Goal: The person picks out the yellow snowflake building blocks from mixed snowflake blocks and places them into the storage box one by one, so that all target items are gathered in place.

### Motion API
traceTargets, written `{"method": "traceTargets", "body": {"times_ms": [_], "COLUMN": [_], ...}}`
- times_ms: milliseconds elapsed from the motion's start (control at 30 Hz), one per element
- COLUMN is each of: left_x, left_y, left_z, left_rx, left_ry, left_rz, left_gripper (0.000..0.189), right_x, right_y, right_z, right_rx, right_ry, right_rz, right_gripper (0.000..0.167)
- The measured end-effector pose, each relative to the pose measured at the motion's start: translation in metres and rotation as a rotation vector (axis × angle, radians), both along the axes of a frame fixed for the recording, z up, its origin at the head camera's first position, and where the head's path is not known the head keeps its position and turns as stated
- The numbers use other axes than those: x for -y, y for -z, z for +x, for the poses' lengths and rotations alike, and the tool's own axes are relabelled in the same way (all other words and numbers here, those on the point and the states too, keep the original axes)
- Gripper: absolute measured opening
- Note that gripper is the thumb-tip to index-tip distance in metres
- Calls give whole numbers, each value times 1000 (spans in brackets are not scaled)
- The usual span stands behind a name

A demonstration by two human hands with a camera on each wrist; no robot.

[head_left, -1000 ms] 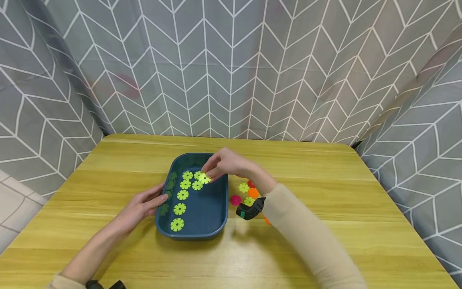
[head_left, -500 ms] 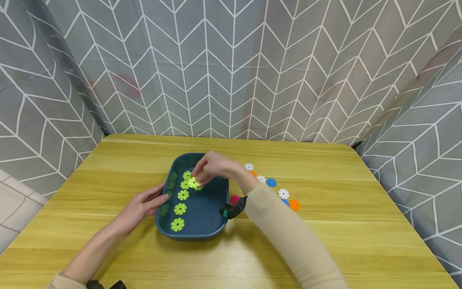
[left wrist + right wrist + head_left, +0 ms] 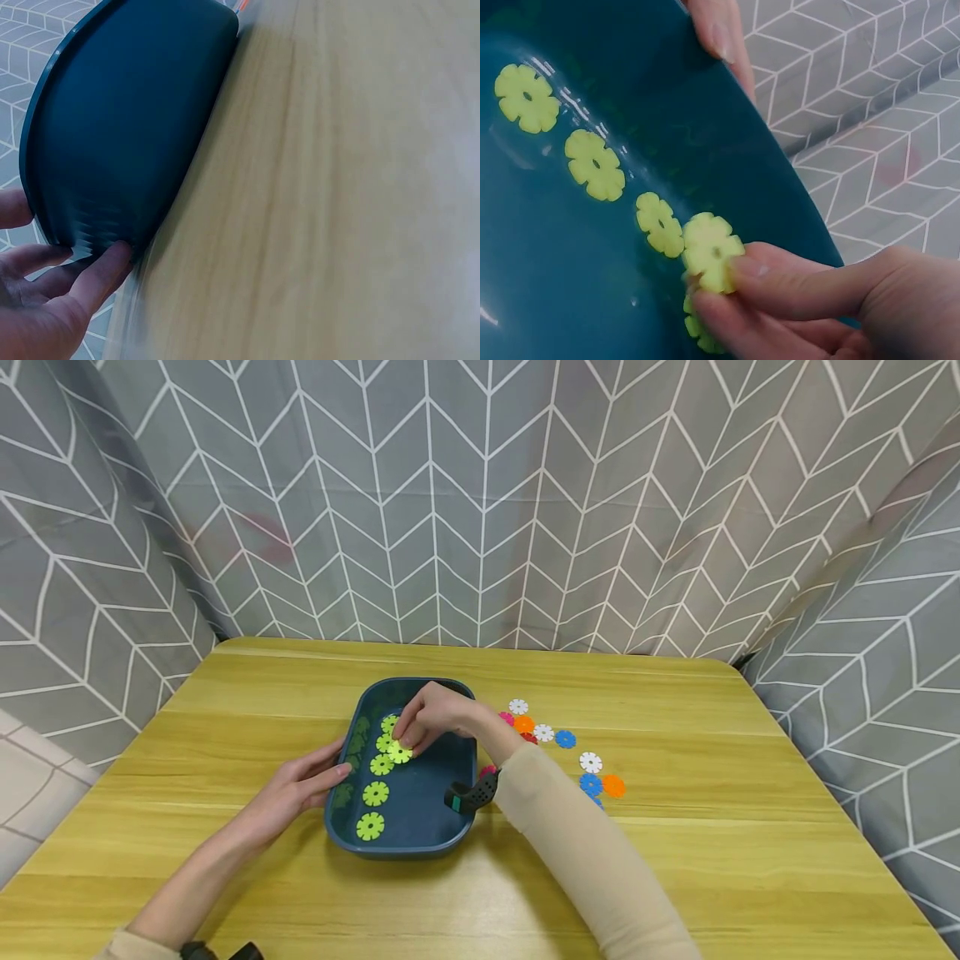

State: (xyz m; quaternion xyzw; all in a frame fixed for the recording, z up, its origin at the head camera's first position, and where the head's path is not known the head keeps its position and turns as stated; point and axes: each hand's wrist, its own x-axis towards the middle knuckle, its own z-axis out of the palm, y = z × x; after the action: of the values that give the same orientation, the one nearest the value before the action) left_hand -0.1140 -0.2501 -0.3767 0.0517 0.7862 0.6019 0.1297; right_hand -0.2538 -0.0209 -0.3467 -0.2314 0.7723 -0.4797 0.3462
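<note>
A dark blue plastic bin (image 3: 423,806) stands on the table in the head view. My left hand (image 3: 303,783) grips its left side, thumb over the rim and fingers against the ridged outer wall (image 3: 127,112) in the left wrist view. Inside the bin, my right hand (image 3: 437,714) pinches a yellow-green snowflake disc (image 3: 712,251) between thumb and fingers. It hovers close over a row of the same discs along the left side, such as this near-end disc (image 3: 371,827). Part of the row's far end is hidden behind the right hand.
Right of the bin lie loose discs: white (image 3: 590,762), blue (image 3: 566,739), orange (image 3: 613,786) and pink-red ones, some hidden by the right forearm. A grey patterned curtain (image 3: 480,527) hangs behind the wooden table (image 3: 750,827).
With the pinched disc, my right hand has moved left and slightly nearer me, over the row. The forearm's shift uncovers white and blue discs. My left hand stays on the bin.
</note>
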Motion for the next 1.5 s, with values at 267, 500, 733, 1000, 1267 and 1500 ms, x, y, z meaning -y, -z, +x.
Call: {"method": "traceTargets", "body": {"times_ms": [267, 500, 733, 1000, 1267, 1500], "left_x": [0, 0, 1, 0, 0, 1], "left_y": [1, 1, 2, 1, 1, 2], "left_z": [0, 0, 0, -1, -1, -1], "left_rx": [1, 0, -6, -5, -11, -5], "left_ry": [2, -5, 9, 6, 10, 16], "left_rz": [-2, 0, -4, -1, -4, 4], "left_gripper": [70, 69, 69, 69, 69, 69], "right_x": [1, 3, 6, 6, 6, 4], "right_y": [6, 6, 7, 7, 8, 6], "right_z": [1, 2, 3, 4, 4, 5], "right_rx": [-43, -93, -117, -132, -138, -158], "right_ry": [-51, -17, 9, 17, 13, 24], "right_rz": [43, 63, 82, 94, 96, 73], "right_gripper": [10, 8, 8, 10, 10, 5]}}
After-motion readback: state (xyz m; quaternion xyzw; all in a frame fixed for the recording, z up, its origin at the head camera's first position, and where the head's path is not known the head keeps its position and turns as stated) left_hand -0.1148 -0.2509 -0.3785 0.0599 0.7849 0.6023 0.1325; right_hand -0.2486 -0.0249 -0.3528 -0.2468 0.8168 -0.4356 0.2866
